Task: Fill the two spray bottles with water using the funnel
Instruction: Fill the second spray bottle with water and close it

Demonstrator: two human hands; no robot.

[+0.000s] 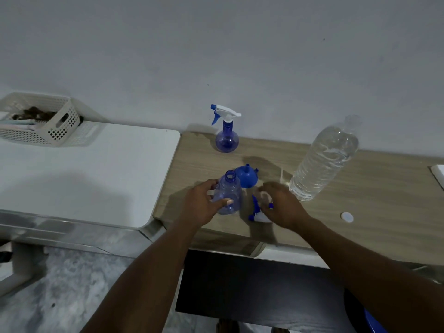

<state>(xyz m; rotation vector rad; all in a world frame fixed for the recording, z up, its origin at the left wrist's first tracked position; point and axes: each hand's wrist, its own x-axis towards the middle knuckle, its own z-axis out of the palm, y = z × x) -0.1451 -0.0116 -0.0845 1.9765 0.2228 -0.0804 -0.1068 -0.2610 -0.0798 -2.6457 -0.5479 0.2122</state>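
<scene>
While gripped: bottle (227, 193) between hands.

Head view, looking down, near tabletop (360, 188)

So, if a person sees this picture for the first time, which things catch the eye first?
Probably the two hands at the center of the wooden table: the left hand grips an open blue spray bottle, and the right hand rests on its removed trigger head. Behind them lies a blue funnel, and to the right stands a large uncapped water bottle.
</scene>
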